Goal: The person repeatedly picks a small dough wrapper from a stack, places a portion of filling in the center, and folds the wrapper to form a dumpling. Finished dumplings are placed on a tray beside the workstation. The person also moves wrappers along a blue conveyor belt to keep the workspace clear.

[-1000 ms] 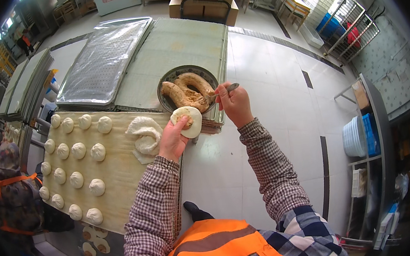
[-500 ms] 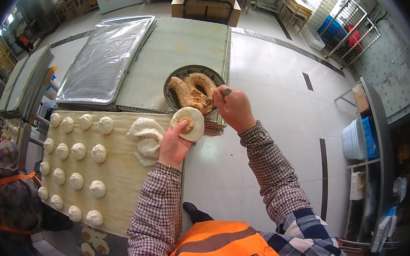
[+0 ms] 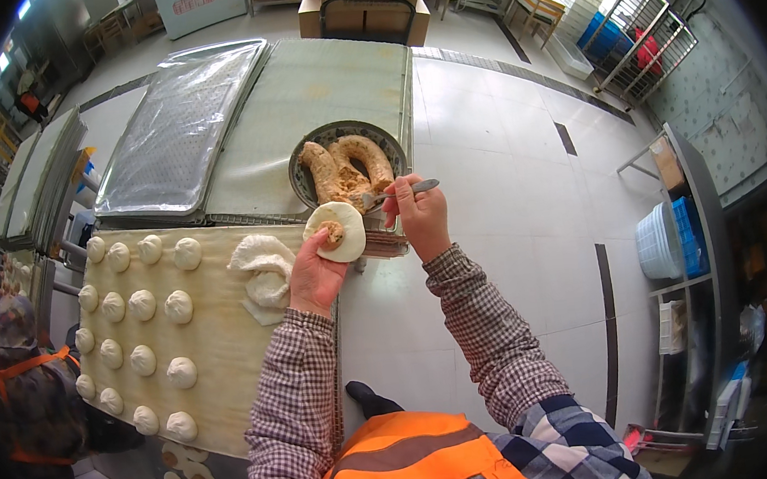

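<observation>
Just below the filling bowl (image 3: 312, 145), I see my left hand (image 3: 313, 278) cupping a dough wrapper (image 3: 338, 231) flat for filling; right-hand fingers (image 3: 409, 202) pinch a spoon (image 3: 402, 191).

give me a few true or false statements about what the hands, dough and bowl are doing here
1. The left hand holds a round flat white dough wrapper with a dab of brown filling on it. True.
2. The right hand is empty. False: it holds a thin metal utensil that reaches toward the bowl.
3. The dark round bowl holds a curved mound of brown filling. True.
4. The pale cloth-covered board carries no finished pieces. False: rows of white shaped dough buns sit on it.
5. A small pile of flat white dough wrappers lies beside the left hand. True.
</observation>
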A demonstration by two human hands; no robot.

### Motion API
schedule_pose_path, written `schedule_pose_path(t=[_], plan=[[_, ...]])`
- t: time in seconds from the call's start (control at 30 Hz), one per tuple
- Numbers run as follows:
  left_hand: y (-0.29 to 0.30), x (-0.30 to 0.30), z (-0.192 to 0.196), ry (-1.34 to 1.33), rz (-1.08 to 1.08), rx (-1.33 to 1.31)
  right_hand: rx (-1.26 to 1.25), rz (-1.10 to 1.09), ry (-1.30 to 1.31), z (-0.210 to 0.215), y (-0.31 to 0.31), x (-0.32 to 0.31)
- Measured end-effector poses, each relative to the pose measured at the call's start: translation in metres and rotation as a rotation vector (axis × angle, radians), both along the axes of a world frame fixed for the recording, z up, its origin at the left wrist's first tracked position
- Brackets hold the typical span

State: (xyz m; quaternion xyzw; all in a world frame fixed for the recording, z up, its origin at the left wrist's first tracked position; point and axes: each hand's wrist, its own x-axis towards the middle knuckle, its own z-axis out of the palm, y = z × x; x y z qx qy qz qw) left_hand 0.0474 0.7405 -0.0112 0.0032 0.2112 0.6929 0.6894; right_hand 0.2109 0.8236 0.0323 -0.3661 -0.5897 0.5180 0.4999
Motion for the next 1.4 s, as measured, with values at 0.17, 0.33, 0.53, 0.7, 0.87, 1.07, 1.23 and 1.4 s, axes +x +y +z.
schedule_pose_path(t=[0.17,0.33,0.53,0.7,0.87,1.07,1.23,1.4], plan=[[0.0,-0.004,0.001,0.041,-0.016,0.112,-0.179,-0.001,0.177,-0.013,0.016,-0.014],[-0.022,-0.003,0.016,0.201,-0.087,-0.045,-0.277,-0.04,0.39,-0.01,0.025,-0.024],[-0.032,-0.022,0.044,0.11,-0.002,0.078,-0.238,0.172,0.279,0.032,-0.014,-0.02],[-0.048,-0.027,0.041,0.269,0.001,0.075,0.023,0.353,-0.072,0.063,-0.045,-0.033],[-0.065,-0.038,0.031,0.395,-0.001,0.154,0.062,0.406,-0.134,0.08,-0.04,-0.039],[-0.122,-0.061,0.036,0.33,0.088,0.043,0.561,-0.055,-0.65,0.061,0.023,-0.027],[-0.174,-0.076,0.044,0.389,0.16,0.0,0.663,-0.029,-0.975,0.023,0.039,-0.055],[-0.245,-0.083,0.054,0.467,0.261,-0.054,0.478,-0.028,-0.726,0.079,-0.022,-0.044]])
